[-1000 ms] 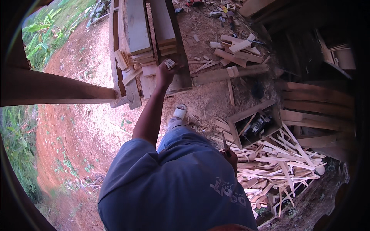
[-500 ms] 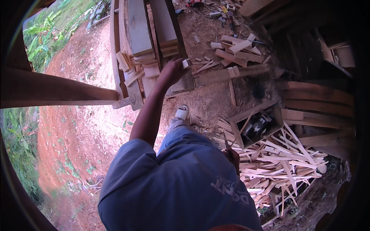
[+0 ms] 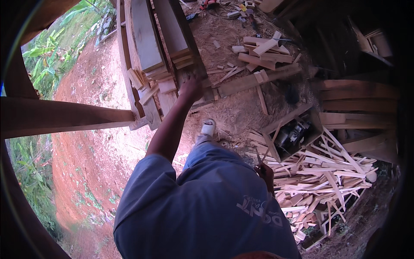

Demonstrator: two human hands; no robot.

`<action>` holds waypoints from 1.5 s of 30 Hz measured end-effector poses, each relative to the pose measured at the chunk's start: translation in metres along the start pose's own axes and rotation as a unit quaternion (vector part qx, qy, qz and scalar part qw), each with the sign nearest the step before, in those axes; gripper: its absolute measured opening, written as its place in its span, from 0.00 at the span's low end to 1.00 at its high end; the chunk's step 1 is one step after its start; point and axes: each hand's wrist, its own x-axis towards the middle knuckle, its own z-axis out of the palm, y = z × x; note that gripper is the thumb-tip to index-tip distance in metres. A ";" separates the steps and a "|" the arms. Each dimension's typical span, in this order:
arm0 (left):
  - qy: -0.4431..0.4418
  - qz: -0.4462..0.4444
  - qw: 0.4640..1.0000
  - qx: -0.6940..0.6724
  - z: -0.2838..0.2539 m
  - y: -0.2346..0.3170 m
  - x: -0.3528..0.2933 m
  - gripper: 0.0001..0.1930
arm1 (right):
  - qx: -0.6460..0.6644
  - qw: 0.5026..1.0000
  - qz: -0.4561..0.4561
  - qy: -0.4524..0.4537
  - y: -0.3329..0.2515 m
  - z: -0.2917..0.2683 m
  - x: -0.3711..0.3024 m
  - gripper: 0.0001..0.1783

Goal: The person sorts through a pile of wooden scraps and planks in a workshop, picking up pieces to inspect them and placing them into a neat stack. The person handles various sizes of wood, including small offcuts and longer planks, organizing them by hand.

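My left hand (image 3: pixel 191 88) reaches out over the near end of the wooden planks on the left, palm down with its fingers spread. Under and beyond its fingers lies a dark plank (image 3: pixel 199 71). To its left, a grey-topped board (image 3: pixel 146 43) rests on short wood offcuts (image 3: pixel 158 77). A small pale wood block (image 3: pixel 215 94) sits just right of the hand. Down by my right side, my right hand (image 3: pixel 265 172) is closed round a thin, pointed, stick-like thing (image 3: pixel 259 159); its exact kind is too small and dark to tell.
A wooden box (image 3: pixel 269 146) with a dark power tool (image 3: pixel 294 136) stands at right, by a heap of wood strips (image 3: pixel 310 177). Wood pieces (image 3: pixel 265 52) lie ahead on the soil. A thick beam (image 3: pixel 64 114) crosses at left. Boards (image 3: pixel 358 101) are stacked far right.
The left hand has let go of the small wood block and moved slightly left and nearer, its fingers now spread over the plank. The right hand stays low, gripping the thin pointed thing.
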 end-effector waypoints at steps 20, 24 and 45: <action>-0.388 0.296 0.785 -0.383 0.012 0.206 -0.161 0.32 | -0.019 0.999 0.023 -0.016 -0.062 -0.031 0.004 0.25; -0.339 0.291 0.800 -0.401 0.035 0.236 -0.180 0.21 | -0.016 1.000 0.015 -0.015 -0.073 -0.029 0.009 0.19; -0.104 0.050 0.789 -0.604 0.039 0.143 -0.151 0.15 | 0.124 0.939 0.163 0.275 0.049 -0.028 -0.048 0.18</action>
